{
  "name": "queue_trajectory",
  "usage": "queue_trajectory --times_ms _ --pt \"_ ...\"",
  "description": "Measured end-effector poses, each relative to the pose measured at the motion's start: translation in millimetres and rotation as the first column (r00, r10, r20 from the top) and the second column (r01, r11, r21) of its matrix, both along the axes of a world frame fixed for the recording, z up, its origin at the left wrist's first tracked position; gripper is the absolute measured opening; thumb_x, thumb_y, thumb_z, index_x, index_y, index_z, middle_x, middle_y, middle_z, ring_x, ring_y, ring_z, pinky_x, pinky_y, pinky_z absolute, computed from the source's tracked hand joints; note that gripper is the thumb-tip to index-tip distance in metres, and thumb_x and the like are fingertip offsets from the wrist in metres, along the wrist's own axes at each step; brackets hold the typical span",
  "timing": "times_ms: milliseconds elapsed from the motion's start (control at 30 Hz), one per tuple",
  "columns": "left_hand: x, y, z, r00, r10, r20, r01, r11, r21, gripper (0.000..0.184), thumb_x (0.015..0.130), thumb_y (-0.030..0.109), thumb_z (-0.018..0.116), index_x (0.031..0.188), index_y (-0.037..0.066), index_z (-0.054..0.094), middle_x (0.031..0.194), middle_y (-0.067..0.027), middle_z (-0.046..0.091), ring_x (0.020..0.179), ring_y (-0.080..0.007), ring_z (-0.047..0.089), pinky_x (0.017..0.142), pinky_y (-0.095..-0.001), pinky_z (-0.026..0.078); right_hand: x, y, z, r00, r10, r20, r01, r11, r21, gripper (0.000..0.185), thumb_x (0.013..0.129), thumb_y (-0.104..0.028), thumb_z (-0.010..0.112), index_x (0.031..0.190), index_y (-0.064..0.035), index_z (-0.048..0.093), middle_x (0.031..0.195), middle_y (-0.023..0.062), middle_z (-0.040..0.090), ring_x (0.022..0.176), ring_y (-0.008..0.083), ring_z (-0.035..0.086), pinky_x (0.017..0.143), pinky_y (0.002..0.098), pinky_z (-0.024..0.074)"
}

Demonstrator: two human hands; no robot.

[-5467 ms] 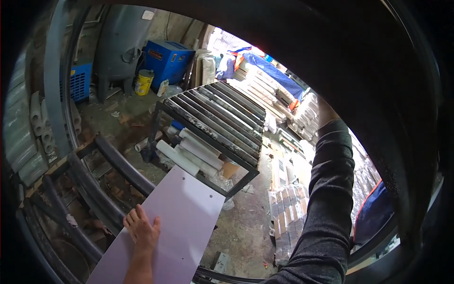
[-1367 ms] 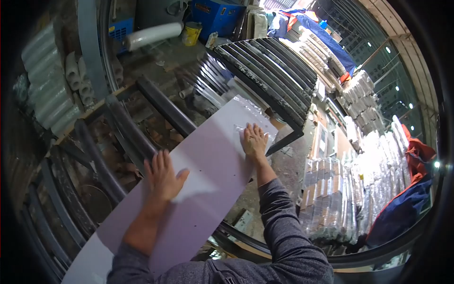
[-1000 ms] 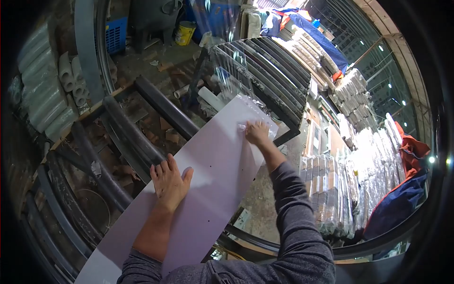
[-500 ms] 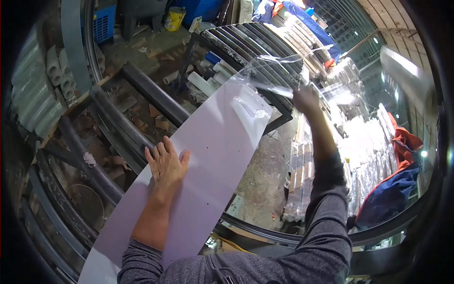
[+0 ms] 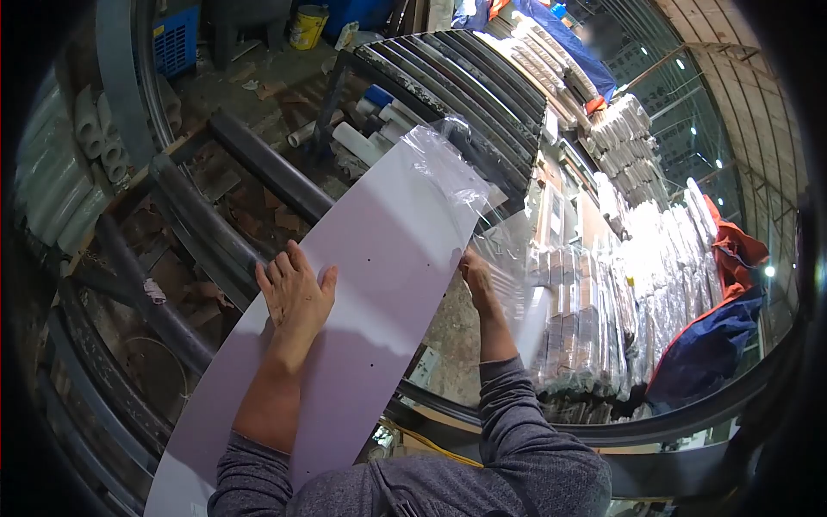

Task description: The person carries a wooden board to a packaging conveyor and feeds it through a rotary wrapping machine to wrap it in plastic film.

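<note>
A long pale board with small dark holes lies slanted on dark metal rollers. My left hand rests flat on it near its left edge, fingers spread. Clear plastic film covers the far end of the board and hangs past its right edge. My right hand is at that right edge, beside the hanging film, its fingers curled and partly hidden; what they grip is too small to make out.
A black roller table stands beyond the board, with white rolls beneath it. Film-wrapped stacks and a blue and orange cover are at the right. A yellow bucket stands at the back.
My right hand has come back down from the upper right to the board's right edge, and the film now drapes over the far end and right side. My left hand stays on the board.
</note>
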State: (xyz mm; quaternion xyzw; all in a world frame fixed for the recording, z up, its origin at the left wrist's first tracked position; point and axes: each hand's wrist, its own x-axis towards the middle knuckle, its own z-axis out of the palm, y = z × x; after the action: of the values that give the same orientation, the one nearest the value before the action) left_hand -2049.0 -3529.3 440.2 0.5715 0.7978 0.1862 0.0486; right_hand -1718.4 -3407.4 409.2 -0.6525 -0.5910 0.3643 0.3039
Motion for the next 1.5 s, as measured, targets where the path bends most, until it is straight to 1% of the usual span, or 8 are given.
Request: queue_trajectory --times_ms 100,533,967,1033,1200,1333,1400,1500 --pt "1.4 1.7 0.8 1.0 0.006 0.001 -0.006 1.0 -0.014 0.072 0.082 0.047 0.052 0.127 -0.007 0.035 0.108 -0.0176 0.05 0.107 -0.0301 0.047 0.102 -0.0484 0.023 -14.3 -1.6 -3.1 0.991 -0.068 0.116 0.065 0.998 0.026 0.054 0.092 -0.042 0.037 0.12 0.0023 0.046 0.111 0.0129 0.055 0.103 0.0202 0.051 0.086 0.0315 0.0394" --pt "12.1 25.8 2.4 1.0 0.007 0.017 -0.006 0.999 -0.052 0.074 0.083 0.048 0.051 0.129 -0.007 0.034 0.11 -0.0187 0.05 0.109 -0.0294 0.046 0.105 -0.0459 0.019 -21.1 36.0 -26.6 0.81 -0.176 -0.559 0.16 0.984 -0.078 0.05 0.086 -0.027 0.057 0.123 0.0025 0.04 0.109 0.0106 0.055 0.093 0.0183 0.056 0.08 0.03 0.0456" --pt "13.7 35.3 2.6 0.998 -0.002 0.067 0.005 0.999 -0.054 0.075 0.082 0.047 0.053 0.129 -0.008 0.032 0.111 -0.02 0.05 0.109 -0.0301 0.047 0.105 -0.0463 0.02 -14.1 49.8 -26.4 0.764 -0.169 -0.622 0.106 0.985 -0.137 0.043 0.087 -0.023 0.055 0.121 0.0009 0.042 0.107 0.0106 0.057 0.091 0.0206 0.058 0.08 0.0324 0.0473" --pt "14.4 34.7 1.1 0.998 0.0 0.06 0.002 0.999 -0.039 0.075 0.081 0.047 0.053 0.129 -0.008 0.033 0.111 -0.0199 0.05 0.108 -0.03 0.047 0.105 -0.0463 0.02 -3.0 57.1 -28.6 0.801 -0.164 -0.576 0.063 0.979 -0.192 0.041 0.087 -0.025 0.055 0.118 0.0001 0.046 0.105 0.0102 0.058 0.091 0.0208 0.059 0.079 0.032 0.0476" --pt "15.7 36.1 -2.7 0.999 0.02 0.029 -0.02 1.0 0.008 0.074 0.08 0.047 0.055 0.127 -0.008 0.037 0.108 -0.0177 0.051 0.105 -0.028 0.048 0.104 -0.0464 0.021 -26.3 47.2 50.5 0.968 -0.051 0.244 0.136 0.929 -0.346 0.045 0.084 -0.041 0.054 0.104 -0.0006 0.058 0.1 0.0126 0.061 0.09 0.0236 0.059 0.08 0.0367 0.0467" --pt "16.2 36.2 -3.3 0.999 0.032 -0.001 -0.032 0.999 0.024 0.074 0.08 0.048 0.055 0.126 -0.008 0.039 0.107 -0.0165 0.052 0.104 -0.0269 0.048 0.104 -0.0461 0.02 -39.6 68.4 74.5 0.463 0.126 0.877 -0.192 0.981 -0.039 0.053 0.081 -0.046 0.054 0.112 -0.0024 0.055 0.105 0.0186 0.059 0.1 0.0312 0.056 0.087 0.0398 0.0432" --pt "16.6 37.1 -4.2 0.999 0.033 0.006 -0.033 0.999 0.022 0.074 0.08 0.048 0.054 0.127 -0.008 0.038 0.107 -0.0167 0.052 0.105 -0.027 0.048 0.105 -0.046 0.019 -74.1 76.9 104.2 0.42 0.11 0.901 -0.378 0.924 0.063 0.055 0.079 -0.041 0.059 0.119 -0.0042 0.05 0.112 0.0196 0.056 0.109 0.0356 0.05 0.093 0.0399 0.0396" --pt "16.9 36.6 -2.8 1.0 0.022 0.012 -0.022 1.0 0.01 0.074 0.081 0.048 0.053 0.127 -0.008 0.038 0.107 -0.0168 0.052 0.105 -0.0274 0.048 0.105 -0.0462 0.019 -151.3 78.7 157.8 0.268 -0.13 0.955 -0.777 0.556 0.294 0.049 0.074 -0.023 0.063 0.119 -0.0065 0.049 0.128 0.0165 0.043 0.126 0.0351 0.03 0.1 0.0456 0.0298"
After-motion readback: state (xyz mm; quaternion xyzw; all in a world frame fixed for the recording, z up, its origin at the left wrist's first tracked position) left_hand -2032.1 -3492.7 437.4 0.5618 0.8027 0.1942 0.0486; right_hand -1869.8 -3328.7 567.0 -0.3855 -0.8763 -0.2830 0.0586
